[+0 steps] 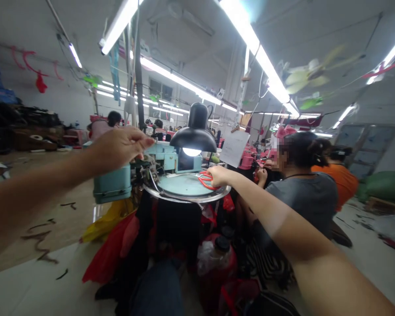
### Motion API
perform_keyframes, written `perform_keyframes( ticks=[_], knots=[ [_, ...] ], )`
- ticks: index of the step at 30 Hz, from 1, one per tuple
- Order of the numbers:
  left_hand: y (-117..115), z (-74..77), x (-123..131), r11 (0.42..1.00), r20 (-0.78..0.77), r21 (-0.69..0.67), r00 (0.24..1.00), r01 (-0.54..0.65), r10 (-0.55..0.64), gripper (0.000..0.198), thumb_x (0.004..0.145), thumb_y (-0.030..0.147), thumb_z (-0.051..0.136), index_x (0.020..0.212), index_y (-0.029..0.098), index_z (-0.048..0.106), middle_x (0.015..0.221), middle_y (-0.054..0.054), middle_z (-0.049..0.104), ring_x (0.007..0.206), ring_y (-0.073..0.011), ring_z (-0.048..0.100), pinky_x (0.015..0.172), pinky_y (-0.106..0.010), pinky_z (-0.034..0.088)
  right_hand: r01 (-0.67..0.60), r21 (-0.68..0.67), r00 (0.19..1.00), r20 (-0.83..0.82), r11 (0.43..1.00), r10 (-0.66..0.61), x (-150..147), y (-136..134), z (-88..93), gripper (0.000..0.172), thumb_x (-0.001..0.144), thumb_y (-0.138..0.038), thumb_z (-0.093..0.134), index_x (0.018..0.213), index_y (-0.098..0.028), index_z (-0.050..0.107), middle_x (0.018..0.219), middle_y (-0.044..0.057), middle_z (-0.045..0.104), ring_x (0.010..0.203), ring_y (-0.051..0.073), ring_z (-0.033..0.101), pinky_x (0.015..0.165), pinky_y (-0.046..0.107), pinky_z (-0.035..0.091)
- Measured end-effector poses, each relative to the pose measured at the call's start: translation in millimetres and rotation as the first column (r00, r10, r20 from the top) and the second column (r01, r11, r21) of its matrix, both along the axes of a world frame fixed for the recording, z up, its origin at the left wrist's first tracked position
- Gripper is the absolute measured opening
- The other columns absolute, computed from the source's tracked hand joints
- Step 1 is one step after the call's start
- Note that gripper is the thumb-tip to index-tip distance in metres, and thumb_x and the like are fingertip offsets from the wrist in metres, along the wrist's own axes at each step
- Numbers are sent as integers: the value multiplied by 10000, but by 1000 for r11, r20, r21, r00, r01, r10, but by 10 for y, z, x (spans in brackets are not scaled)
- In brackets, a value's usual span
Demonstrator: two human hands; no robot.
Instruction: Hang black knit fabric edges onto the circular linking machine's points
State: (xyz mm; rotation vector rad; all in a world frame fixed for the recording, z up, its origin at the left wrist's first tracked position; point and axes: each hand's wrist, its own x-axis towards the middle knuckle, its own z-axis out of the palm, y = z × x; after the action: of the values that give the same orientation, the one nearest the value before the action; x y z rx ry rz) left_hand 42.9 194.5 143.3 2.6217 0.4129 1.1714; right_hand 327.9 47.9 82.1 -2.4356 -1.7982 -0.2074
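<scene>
My left hand (123,148) is raised at the left of the teal machine (165,157), its thumb and fingers pressed together. Whatever may be in that pinch cannot be made out. On the right edge of the round teal plate (181,188), my right hand (221,176) has its fingers around the orange-red handles of a pair of scissors (204,179). The blades point left over the plate. Above it hangs a lit black lamp (197,125). Metal machine parts (149,169) stand by the plate's left side, below my left hand.
A paper sheet (235,148) stands behind the plate. Close on the right sits a person in a grey shirt (303,197), with another in orange (337,177) beyond. Red and yellow fabric (113,219) hangs below the machine. A red container with a black cap (222,245) stands underneath.
</scene>
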Motion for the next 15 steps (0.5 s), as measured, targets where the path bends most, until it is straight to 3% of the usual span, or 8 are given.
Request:
perform_keyframes(
  ticks=[1,2,4,5,7,10,13,15],
  knots=[
    [-51,2,-17,969,78,-248,997,20,-1,399,957,475,496,820,129,640,750,-68,643,720,-182,594,727,-337,488,-28,25,999,19,999,27,-21,-32,2,164,719,-195,800,864,-173,726,891,72,754,791,205,675,667,265,466],
    [-100,0,-29,888,156,-453,988,76,-5,394,983,456,472,837,124,625,714,-61,648,674,-176,612,694,-335,506,-55,47,998,40,997,53,-50,-71,0,194,733,-255,799,903,-191,730,941,76,758,827,218,680,669,265,460],
    [-179,-15,-27,724,308,-647,951,240,-39,375,1020,395,449,789,126,573,671,-38,629,635,-163,643,680,-335,540,-120,80,991,71,990,115,-130,-147,-9,342,743,-443,800,988,-217,723,1033,80,749,893,241,684,692,274,470],
    [-203,-26,-9,684,369,-659,927,312,-67,377,1024,367,460,744,129,541,650,-22,606,628,-155,652,685,-331,553,-158,89,986,72,984,151,-182,-173,-10,436,707,-529,811,1002,-221,720,1048,83,743,908,251,685,702,281,482],
    [-226,-46,61,663,440,-629,889,407,-127,382,1022,342,493,704,131,507,625,4,568,618,-140,656,683,-315,569,-232,110,973,45,966,228,-310,-180,-3,562,598,-615,850,982,-226,723,1029,77,737,908,255,689,713,287,506],
    [-249,-53,215,660,452,-592,869,462,-203,379,1020,355,505,713,132,511,623,13,555,620,-136,658,672,-298,580,-286,131,958,12,949,287,-537,-68,29,567,502,-637,882,869,-232,729,931,61,736,844,242,690,679,284,511],
    [-296,-46,260,644,467,-590,857,487,-220,380,1028,347,486,711,137,500,634,11,544,622,-122,639,655,-273,566,-258,-12,963,72,966,258,-700,131,72,479,550,-657,857,680,-224,697,735,64,711,698,234,665,605,302,471],
    [-319,-81,136,621,527,-584,826,522,-199,347,1023,330,497,728,147,486,642,24,510,603,-94,588,653,-260,550,-212,-100,972,83,972,221,-703,246,107,440,631,-614,834,565,-219,653,588,50,653,594,219,626,573,311,442]
  ],
)
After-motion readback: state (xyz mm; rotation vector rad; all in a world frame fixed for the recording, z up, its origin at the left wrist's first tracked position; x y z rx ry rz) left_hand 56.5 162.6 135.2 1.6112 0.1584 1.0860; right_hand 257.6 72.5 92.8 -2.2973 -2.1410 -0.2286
